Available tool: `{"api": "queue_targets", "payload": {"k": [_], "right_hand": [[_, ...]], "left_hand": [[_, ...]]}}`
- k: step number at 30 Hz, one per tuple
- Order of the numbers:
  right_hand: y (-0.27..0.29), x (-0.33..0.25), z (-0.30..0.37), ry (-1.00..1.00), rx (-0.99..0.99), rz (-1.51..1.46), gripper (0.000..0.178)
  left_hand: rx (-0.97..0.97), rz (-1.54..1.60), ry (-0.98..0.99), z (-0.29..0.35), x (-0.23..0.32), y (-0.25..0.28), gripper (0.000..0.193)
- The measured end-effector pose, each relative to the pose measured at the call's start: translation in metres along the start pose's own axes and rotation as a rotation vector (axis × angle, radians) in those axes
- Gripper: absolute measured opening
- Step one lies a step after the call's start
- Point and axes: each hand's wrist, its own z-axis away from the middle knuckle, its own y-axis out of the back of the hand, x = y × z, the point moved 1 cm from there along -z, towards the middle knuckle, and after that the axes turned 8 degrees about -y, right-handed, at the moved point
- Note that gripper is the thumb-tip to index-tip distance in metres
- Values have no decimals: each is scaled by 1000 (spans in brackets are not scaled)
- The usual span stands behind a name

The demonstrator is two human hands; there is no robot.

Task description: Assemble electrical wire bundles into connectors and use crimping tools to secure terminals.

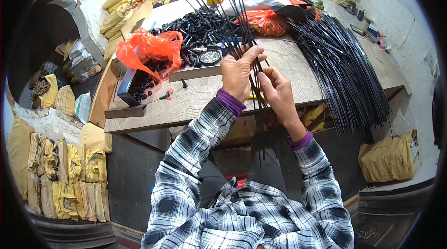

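Note:
My left hand (236,74) is closed around a loose bunch of thin black rods (243,14) over the table's front edge. Their upper ends fan out toward the far side, and the lower ends hang down over my lap. Just below and to the right, my right hand (280,94) pinches the same rods between thumb and fingers; its fingertips are partly hidden. Draped across the table's right side lies a large pile of similar black rods (344,67), overhanging the front edge. A heap of small black cylindrical parts (200,28) covers the table beyond my hands.
On the patterned table (200,102), a red plastic bag (156,49) sits at left beside a bin (125,88) of black pieces. Near them are red-handled scissors (167,94) and a round dish (209,57). A tied red bag (263,22) stands farther back. Yellow sacks (67,174) line the left.

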Motion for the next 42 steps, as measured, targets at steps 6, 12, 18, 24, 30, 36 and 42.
{"api": "queue_targets", "payload": {"k": [6, 12, 18, 24, 30, 36, 42], "right_hand": [[5, 7, -11, -9, 59, -67, 10], [53, 10, -55, -51, 285, -141, 14], [121, -1, -181, 33, 86, 290, 25], [141, 1, -207, 335, 314, 730, 29], [185, 98, -73, 150, 246, 982, 17], [188, 92, -11, -50, 131, 1296, 22], [52, 0, -10, 65, -203, 666, 25]], "left_hand": [[-13, -180, -39, -6, -10, 1, 14], [30, -314, 23, -23, 22, 21, 16], [-16, 64, 110, -25, 45, 34, 24], [-125, 120, 202, -13, 63, 41, 29], [-177, 85, 227, -1, 69, 38, 33], [-182, 164, 271, 2, 60, 35, 36], [-169, 143, 281, 14, 43, 30, 32]]}}
